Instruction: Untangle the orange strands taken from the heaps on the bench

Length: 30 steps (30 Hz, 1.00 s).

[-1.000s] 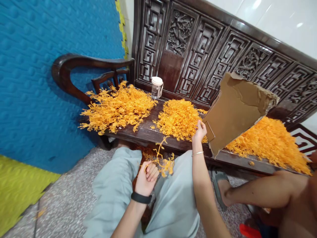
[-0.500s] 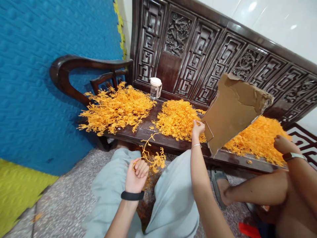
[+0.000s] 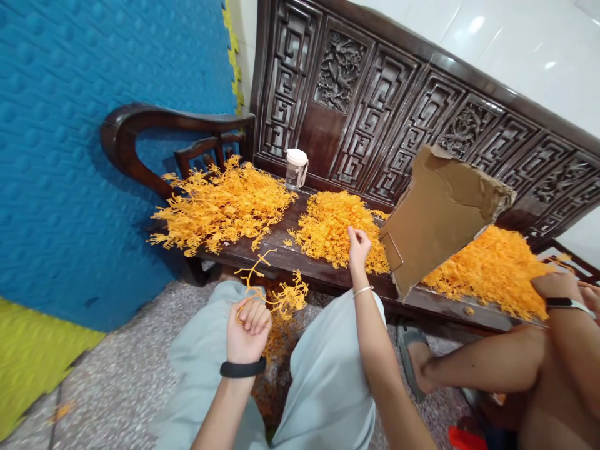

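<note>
My left hand point(image 3: 248, 328), with a black band at the wrist, is closed around the stem of an orange branching plastic sprig point(image 3: 289, 301). Its thin twigs and clustered ends stick out above and to the right of the fist, over my lap. My right hand point(image 3: 359, 247) is in front of the middle pile of small orange pieces point(image 3: 323, 219), thumb and fingers pinched together; whatever is between them is too small to make out. A larger heap of whole orange sprigs point(image 3: 225, 203) covers the bench's left end.
A brown cardboard sheet point(image 3: 435, 212) stands upright on the dark carved bench point(image 3: 300, 256), right of the middle pile. Beyond it lies another orange pile point(image 3: 497, 272), with a co-worker's hand point(image 3: 557, 287) at its right. A white-lidded cup point(image 3: 296, 169) stands near the backrest.
My right hand has moved left, away from the cardboard edge. My left hand has shifted slightly left and down with the sprig. The co-worker's hand has moved a little right and down.
</note>
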Motion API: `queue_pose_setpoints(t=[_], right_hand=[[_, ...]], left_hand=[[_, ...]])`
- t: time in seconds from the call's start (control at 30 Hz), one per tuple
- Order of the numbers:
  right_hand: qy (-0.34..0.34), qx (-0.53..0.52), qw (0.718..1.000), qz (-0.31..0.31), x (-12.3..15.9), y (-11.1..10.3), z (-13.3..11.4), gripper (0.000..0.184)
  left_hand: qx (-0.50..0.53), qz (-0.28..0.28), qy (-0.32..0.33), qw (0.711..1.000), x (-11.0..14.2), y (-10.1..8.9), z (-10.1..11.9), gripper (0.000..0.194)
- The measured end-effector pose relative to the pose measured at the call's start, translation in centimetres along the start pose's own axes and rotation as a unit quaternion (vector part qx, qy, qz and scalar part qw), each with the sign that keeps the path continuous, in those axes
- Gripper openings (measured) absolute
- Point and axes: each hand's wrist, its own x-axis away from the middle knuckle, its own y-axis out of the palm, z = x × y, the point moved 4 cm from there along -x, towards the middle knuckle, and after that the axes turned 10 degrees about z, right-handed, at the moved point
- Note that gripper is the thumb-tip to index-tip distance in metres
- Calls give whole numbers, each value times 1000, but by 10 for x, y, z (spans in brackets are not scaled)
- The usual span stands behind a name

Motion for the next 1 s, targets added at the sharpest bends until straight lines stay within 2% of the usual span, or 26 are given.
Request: queue_pose_setpoints(t=[0.07, 0.1, 0.17, 0.23, 0.3, 0.4, 0.47, 0.57, 0.67, 0.77, 0.9, 1.0], right_hand=[[44, -46, 984, -166, 20, 19, -10, 37], [63, -58, 963, -256, 31, 27, -14, 38], [86, -59, 900, -423, 54, 41, -21, 36], [96, -52, 828, -550, 74, 48, -25, 33], [101, -57, 771, -627, 86, 51, -26, 40], [109, -50, 724, -680, 95, 51, -23, 32], [114, -39, 717, -686, 95, 51, -21, 23], [112, -46, 736, -666, 91, 51, -20, 17], [75, -35, 794, -603, 85, 54, -18, 11], [-17, 8, 855, -519, 80, 57, -18, 6], [-138, 51, 894, -423, 75, 59, -24, 5], [-189, 67, 931, -305, 65, 53, -30, 3]], left_hand=[[5, -2, 2, 1000, -1, 0, 1, 33], [7, -4, 4, 1000, -2, 0, 1, 33], [8, -9, 6, 1000, -2, -1, 2, 33], [8, -14, 8, 1000, -2, -1, 4, 33], [8, -17, 9, 1000, -3, -1, 5, 33], [8, -20, 13, 1000, -4, -2, 7, 33], [7, -19, 14, 1000, -6, -2, 8, 33], [3, -19, 16, 1000, -7, -2, 9, 33], [3, -16, 21, 1000, -7, -3, 10, 33], [3, -11, 16, 1000, -6, -3, 8, 33], [-4, 6, -10, 1000, -3, -3, -4, 33], [-20, 19, -54, 998, -1, -4, -19, 33]])
